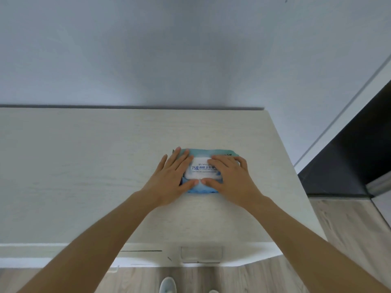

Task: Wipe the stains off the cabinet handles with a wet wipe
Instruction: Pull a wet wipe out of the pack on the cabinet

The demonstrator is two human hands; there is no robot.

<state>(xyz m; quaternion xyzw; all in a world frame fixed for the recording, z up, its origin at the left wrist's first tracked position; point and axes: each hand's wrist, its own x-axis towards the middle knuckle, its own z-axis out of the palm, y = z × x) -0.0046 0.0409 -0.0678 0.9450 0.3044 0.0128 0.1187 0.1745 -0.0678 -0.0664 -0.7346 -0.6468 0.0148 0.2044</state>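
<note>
A blue-green pack of wet wipes (204, 152) with a white lid (201, 171) lies on top of the pale wooden cabinet (84, 176). My left hand (172, 176) rests flat on the pack's left side, fingers straight, thumb along its near edge. On the right side lies my right hand (229, 176), fingers laid over the lid and thumb at the near edge. The two thumbs nearly meet. The lid looks closed. A pale rectangular cabinet handle (201, 253) shows on the front face just below the top's near edge.
A plain wall (190, 49) rises behind the cabinet. To the right stand a dark unit (349, 166) and a white frame. Wood-look floor (349, 229) lies right of and below the cabinet, with my shoes (168, 285) at the bottom edge.
</note>
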